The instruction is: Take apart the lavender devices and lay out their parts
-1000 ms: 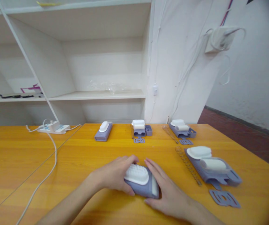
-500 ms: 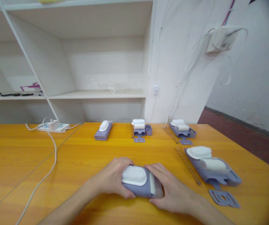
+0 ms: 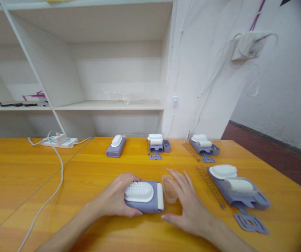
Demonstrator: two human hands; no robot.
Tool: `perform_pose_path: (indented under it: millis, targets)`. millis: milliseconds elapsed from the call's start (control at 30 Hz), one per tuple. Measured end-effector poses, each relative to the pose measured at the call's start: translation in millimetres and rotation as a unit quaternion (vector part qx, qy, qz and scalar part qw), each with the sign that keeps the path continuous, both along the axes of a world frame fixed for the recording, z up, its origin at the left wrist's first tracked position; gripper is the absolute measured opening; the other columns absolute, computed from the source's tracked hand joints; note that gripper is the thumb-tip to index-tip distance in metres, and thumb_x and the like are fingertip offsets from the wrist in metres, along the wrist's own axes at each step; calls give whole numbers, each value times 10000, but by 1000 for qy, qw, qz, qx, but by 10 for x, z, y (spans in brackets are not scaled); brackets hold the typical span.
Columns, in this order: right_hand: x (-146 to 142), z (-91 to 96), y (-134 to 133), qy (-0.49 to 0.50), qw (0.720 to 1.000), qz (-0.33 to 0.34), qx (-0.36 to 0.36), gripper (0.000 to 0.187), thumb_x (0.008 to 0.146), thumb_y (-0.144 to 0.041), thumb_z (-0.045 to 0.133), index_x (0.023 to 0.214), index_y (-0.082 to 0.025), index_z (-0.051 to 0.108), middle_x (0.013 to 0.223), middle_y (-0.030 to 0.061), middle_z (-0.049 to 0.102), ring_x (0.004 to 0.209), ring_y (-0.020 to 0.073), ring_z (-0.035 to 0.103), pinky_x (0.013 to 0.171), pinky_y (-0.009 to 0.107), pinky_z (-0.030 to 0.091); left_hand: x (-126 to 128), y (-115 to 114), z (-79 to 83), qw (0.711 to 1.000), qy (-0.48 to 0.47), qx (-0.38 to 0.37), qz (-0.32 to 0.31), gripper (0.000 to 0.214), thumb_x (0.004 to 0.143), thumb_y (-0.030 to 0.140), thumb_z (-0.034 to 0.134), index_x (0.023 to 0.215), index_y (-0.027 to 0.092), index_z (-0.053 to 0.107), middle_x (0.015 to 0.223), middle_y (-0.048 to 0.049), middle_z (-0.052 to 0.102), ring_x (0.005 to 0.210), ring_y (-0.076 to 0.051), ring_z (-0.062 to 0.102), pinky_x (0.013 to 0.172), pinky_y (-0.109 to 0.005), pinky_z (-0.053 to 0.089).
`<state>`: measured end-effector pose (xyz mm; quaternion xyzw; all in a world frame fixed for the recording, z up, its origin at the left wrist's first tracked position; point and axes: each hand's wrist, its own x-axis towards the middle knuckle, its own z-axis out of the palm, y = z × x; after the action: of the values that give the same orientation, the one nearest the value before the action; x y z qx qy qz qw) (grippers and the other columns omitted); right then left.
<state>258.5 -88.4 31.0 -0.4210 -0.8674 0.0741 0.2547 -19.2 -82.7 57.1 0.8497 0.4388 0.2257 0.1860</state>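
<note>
In the head view, my left hand [image 3: 117, 196] is wrapped round the left end of a purple-grey brush [image 3: 147, 207]. A white bristled pad tops this brush, and a white roller [image 3: 160, 197] lies across its right end. Just right of the roller, a clear plastic cap [image 3: 169, 192] is apart from the brush. Around the cap's right side, my right hand [image 3: 187, 203] has its fingers spread, with a fingertip overlapping the cap. Whether that finger touches the cap I cannot tell.
To the right lie a purple body with white parts [image 3: 234, 185], a coil spring [image 3: 210, 187] and a flat purple plate [image 3: 251, 223]. Similar part sets [image 3: 156, 148] and another purple unit [image 3: 116, 147] stand farther back. A power strip [image 3: 60, 141] trails a white cable at left.
The clear cap has come off the roller end. My left hand and the brush have shifted left, and my right hand has opened from its grip on the brush's right end.
</note>
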Motion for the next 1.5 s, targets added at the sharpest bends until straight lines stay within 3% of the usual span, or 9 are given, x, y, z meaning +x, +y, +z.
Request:
perform_pose_path:
  millis: [67,200,333,667,833,967,1133,1267,1500]
  targets:
    - [-62,92,-63,-42,998,31,36,838,643,-659,591,1293,-166,403,1331,147,432,1255,336,324,1063,572,56,15,-18,-13,1000,-11,18,-20,728,520,524,730,1141,230,492,1073,-43,577,972,-221,536,876,-329,406]
    - [-232,219,-175,-74,996,-3,51,703,627,-648,605,1141,-175,526,1167,132,554,1114,316,441,1032,542,145,28,-54,-27,998,-16,43,-41,744,512,517,737,1148,230,480,1056,-47,580,958,-217,533,877,-331,399]
    - [-335,263,-216,-85,995,-38,43,669,534,-631,668,1018,-183,557,1113,130,562,1079,329,429,993,538,165,32,-94,-32,997,-13,51,-54,703,532,506,729,1133,233,486,1041,-46,586,942,-213,537,868,-327,396]
    - [-333,249,-236,-19,1000,-19,3,483,502,-541,687,827,-221,527,955,42,570,978,273,446,849,410,280,26,-138,-45,997,-29,49,-58,714,492,492,749,1103,233,485,1002,-48,589,895,-216,541,830,-334,397]
    - [-327,189,-251,3,997,-67,25,546,540,-560,686,925,-205,530,1057,86,559,978,278,477,841,416,298,-3,-166,-56,997,-44,61,-25,700,523,506,730,1116,236,475,1034,-60,579,916,-223,538,820,-335,404]
    - [-328,132,-278,24,998,-58,24,647,526,-569,722,1019,-210,509,1103,102,554,998,298,490,848,434,330,-10,-186,-52,997,-30,69,-22,698,535,529,721,1120,236,480,1040,-63,582,923,-228,543,825,-345,406]
    - [-321,42,-294,159,982,-98,-12,272,817,-417,527,990,-215,471,931,64,586,869,212,543,758,337,417,-14,-188,-91,995,-24,99,-8,716,569,542,708,1165,238,452,1108,-82,568,987,-245,537,856,-362,411]
    - [-261,82,-157,226,960,-164,-8,201,831,-396,520,927,-228,468,828,23,589,753,173,551,686,291,434,-52,-161,-142,992,-39,109,39,713,589,524,715,1179,246,429,1155,-75,551,1045,-244,522,896,-364,411]
    - [-259,123,208,6,981,-189,51,117,822,-330,530,864,-226,562,833,41,604,817,218,541,719,346,385,-77,-143,-141,993,-18,92,72,699,573,535,722,1154,251,457,1141,-68,566,1038,-263,527,897,-399,413]
